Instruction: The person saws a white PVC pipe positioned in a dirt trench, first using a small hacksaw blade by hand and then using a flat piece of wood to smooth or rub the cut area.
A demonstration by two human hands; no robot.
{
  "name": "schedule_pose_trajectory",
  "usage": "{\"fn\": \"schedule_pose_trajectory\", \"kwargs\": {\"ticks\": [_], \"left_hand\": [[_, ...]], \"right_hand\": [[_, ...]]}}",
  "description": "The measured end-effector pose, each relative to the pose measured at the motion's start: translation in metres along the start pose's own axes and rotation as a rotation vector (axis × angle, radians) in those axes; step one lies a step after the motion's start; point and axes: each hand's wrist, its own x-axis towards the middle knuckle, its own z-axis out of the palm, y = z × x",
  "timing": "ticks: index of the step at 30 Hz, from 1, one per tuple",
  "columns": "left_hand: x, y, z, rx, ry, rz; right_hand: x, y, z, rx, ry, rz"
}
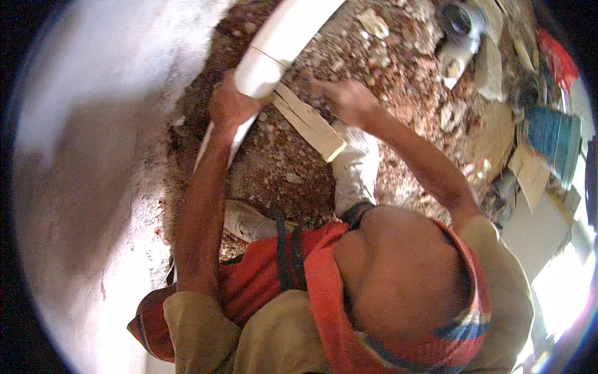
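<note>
A white plastic pipe [285,42] slants down from the top edge beside the wall. My left hand [233,103] is closed around the pipe's lower end. A thin cord [268,55] crosses the pipe and runs to the fingertips of my right hand [350,100], which looks blurred and pinched on it. Beneath the pipe end, a split wooden block [308,124] reaches across to my light shoe [357,159]. Below my left hand a narrower white length [240,133] shows; whether it joins the pipe is hidden.
A pale plastered wall [93,140] rises on the left. Rubble and loose soil [289,168] cover the ground. At upper right lies a grey pipe fitting [460,28]; farther right are a blue-green bucket [549,140] and a board piece [530,173]. My knee and red clothing fill the foreground.
</note>
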Motion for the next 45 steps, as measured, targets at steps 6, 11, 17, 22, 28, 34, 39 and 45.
{"fn": "schedule_pose_trajectory", "kwargs": {"ticks": [6,11,17,22,28,34,39,45], "left_hand": [[0.004,-0.011,0.004,-0.047,-0.030,0.040],[0.007,-0.004,0.011,-0.001,0.014,0.042],[-0.002,-0.019,0.012,-0.079,-0.014,0.031],[0.009,-0.011,0.016,-0.014,0.006,0.048],[0.003,-0.015,0.012,-0.018,0.004,0.033],[0.007,-0.017,0.022,-0.040,0.076,0.080],[0.004,-0.018,0.017,-0.049,0.075,0.067],[0.004,-0.021,0.017,-0.089,0.090,0.063]], "right_hand": [[0.025,0.005,0.026,-0.062,-0.128,0.044],[-0.005,0.014,0.012,-0.004,-0.003,-0.021],[0.026,-0.011,0.018,-0.103,-0.228,0.109],[0.001,0.008,0.001,-0.015,-0.057,0.042],[0.000,0.013,0.007,-0.058,-0.096,0.106],[0.020,0.006,0.015,-0.018,-0.048,0.024],[0.004,0.006,-0.001,-0.018,-0.103,-0.031],[0.029,0.010,0.026,-0.069,-0.110,-0.032]]}}
